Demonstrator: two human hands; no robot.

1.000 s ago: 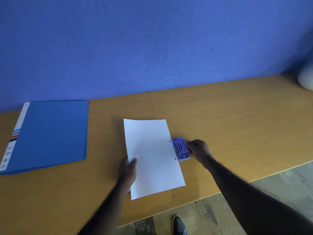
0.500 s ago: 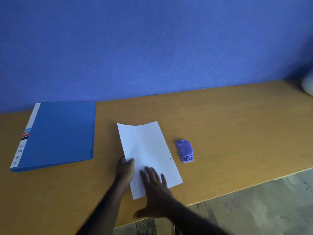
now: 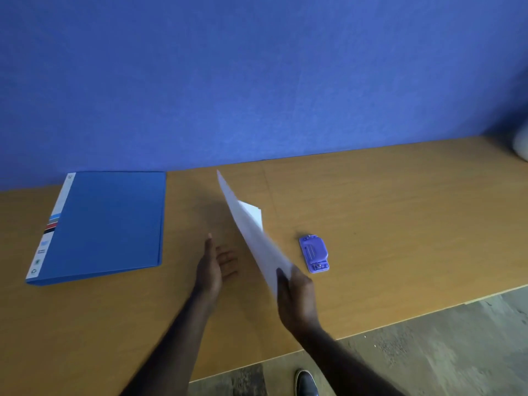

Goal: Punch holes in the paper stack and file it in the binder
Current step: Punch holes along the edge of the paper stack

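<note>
My right hand (image 3: 297, 298) grips the near end of the white paper stack (image 3: 251, 230), which is lifted off the table and tilted on edge, its far corner pointing toward the wall. Left of the paper, my left hand (image 3: 214, 267) hovers just over the table with straight fingers and holds nothing. The small purple hole punch (image 3: 313, 253) lies on the table right of the paper, untouched. A closed blue binder (image 3: 105, 224) lies flat at the left, its white spine strip facing left.
The wooden table (image 3: 400, 224) runs along a blue wall (image 3: 257, 81). A pale rounded object (image 3: 521, 144) sits at the far right edge. Below the table's front edge are the floor (image 3: 428, 352) and a dark shoe (image 3: 307, 382).
My right hand left the hole punch, reached onto the paper and has lifted it on edge. My left hand let go of the paper and moved slightly left.
</note>
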